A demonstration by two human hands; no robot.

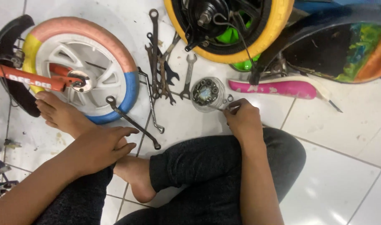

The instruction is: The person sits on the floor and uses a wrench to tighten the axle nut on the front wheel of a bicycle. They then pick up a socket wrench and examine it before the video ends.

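I sit cross-legged on a white tiled floor. My left hand (pixel 99 146) rests flat on my own foot and shin, fingers spread, holding nothing. My right hand (pixel 241 118) reaches forward, its fingertips pinched on a small metal part at the edge of a clear plastic cup (pixel 207 94) filled with nuts and bearings. A long ring spanner (pixel 132 121) lies on the floor just beyond my left hand.
Several spanners (pixel 162 71) lie in a pile ahead. A small pink, yellow and blue wheel (pixel 115 50) on an orange fork lies at left. A yellow-tyred wheel (pixel 257 41) stands at the top, with a pink-edged panel (pixel 278 88) and a dark painted fender (pixel 344 50) to the right.
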